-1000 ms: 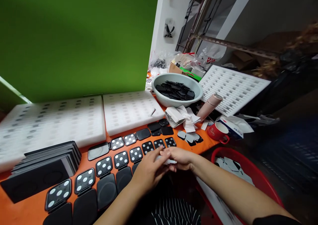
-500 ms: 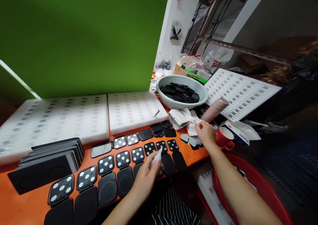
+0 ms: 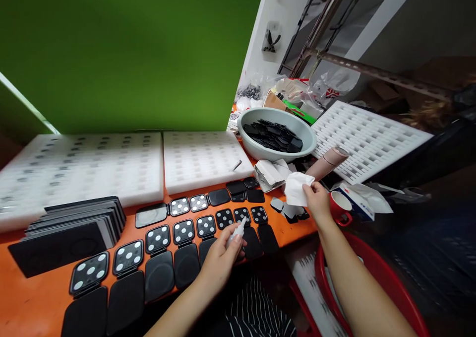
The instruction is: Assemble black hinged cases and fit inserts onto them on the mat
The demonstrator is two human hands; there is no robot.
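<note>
My left hand (image 3: 223,257) is closed around a small white nozzle bottle (image 3: 236,231), its tip pointing up and away. Below and behind it lie hinged black compact cases (image 3: 158,237), opened flat in rows, several with white dots in one half. Over on the right, my right hand (image 3: 316,198) pinches a white tissue (image 3: 296,188) by its right edge, holding it above the table. Just behind the tissue sits an opened pack of tissues (image 3: 268,174). Small mirror-like pieces (image 3: 292,210) lie under and beside the right hand.
A pale bowl (image 3: 247,146) of black parts stands at the back, near white foam trays (image 3: 201,178). Black sheets (image 3: 55,250) stand stacked at left. On the right are a pink flask (image 3: 325,163), a red mug (image 3: 336,210) and, lower down, a red tub (image 3: 401,290).
The tissue has come away from the pack and now hangs from my right hand, which moved slightly right. My left hand still holds the bottle in nearly the same place.
</note>
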